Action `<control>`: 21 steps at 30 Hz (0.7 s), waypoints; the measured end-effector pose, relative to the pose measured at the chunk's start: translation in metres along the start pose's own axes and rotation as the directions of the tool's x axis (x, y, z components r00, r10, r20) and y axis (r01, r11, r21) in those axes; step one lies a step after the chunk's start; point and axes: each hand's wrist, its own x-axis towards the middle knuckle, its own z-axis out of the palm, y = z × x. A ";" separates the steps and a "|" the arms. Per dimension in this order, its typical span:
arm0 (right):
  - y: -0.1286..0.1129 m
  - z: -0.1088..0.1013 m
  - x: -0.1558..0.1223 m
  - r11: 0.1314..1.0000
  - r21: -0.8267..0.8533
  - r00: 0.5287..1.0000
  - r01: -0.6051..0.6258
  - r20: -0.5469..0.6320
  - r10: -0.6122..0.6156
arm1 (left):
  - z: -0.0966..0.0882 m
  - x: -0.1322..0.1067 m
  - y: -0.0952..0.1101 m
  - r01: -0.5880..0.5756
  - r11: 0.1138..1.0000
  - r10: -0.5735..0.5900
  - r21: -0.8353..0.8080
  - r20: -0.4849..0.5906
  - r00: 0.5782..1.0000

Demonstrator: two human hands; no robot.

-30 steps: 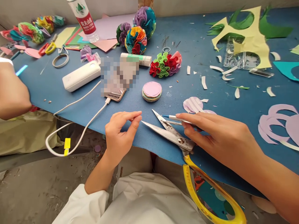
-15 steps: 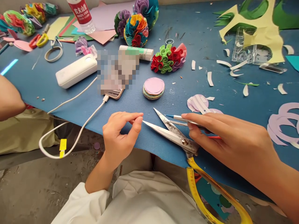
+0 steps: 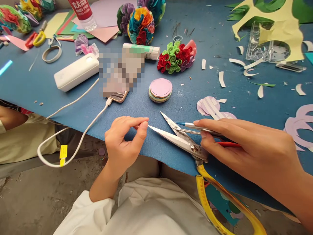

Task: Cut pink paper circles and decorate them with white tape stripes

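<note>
Head view, right hand (image 3: 251, 143) (slim tool (image 3: 190, 124) partly hidden), scissors (image 3: 194, 148) cropped

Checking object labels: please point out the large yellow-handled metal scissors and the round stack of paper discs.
Large yellow-handled metal scissors (image 3: 194, 148): head view, on the pivot screw.
Round stack of paper discs (image 3: 160, 87): head view, on the lilac top disc.

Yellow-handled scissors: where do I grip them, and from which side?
Best by the yellow handles, probably from the near, body side: they jut past the edge of the blue table, leaving room to wrap around them. The blades lie spread, points away from there, one tip close to the left hand, so avoid that end.
</note>
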 end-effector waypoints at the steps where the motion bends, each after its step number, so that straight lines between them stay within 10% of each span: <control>1: 0.000 0.000 0.000 1.000 0.002 1.000 -0.003 0.006 0.003 | 0.000 0.000 0.000 0.003 1.000 -0.003 -0.006 -0.003 1.000; 21: 0.002 0.002 -0.003 0.998 0.053 0.999 -0.039 0.035 0.038 | 0.003 -0.002 -0.003 0.008 0.999 -0.010 -0.053 -0.030 0.999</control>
